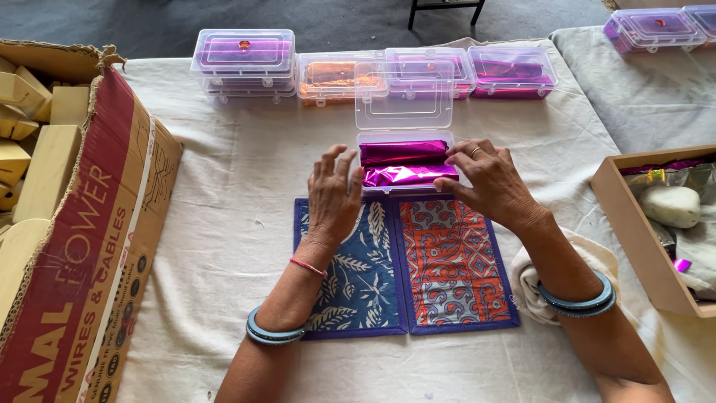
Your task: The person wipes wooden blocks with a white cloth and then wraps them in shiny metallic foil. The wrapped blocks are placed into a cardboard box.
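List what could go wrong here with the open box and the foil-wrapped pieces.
1. The open clear box sits at the far edge of the patterned mat; a push from the right hand may slide it.
2. The upright lid could drop onto the fingers.
3. The magenta foil pieces fill the box, so the lid might crush them.

My arms are bare, no sleeves; my left hand [333,195] wears a thin pink thread and a pale blue bangle; my right hand [488,179] a ring, with stacked blue bangles behind.
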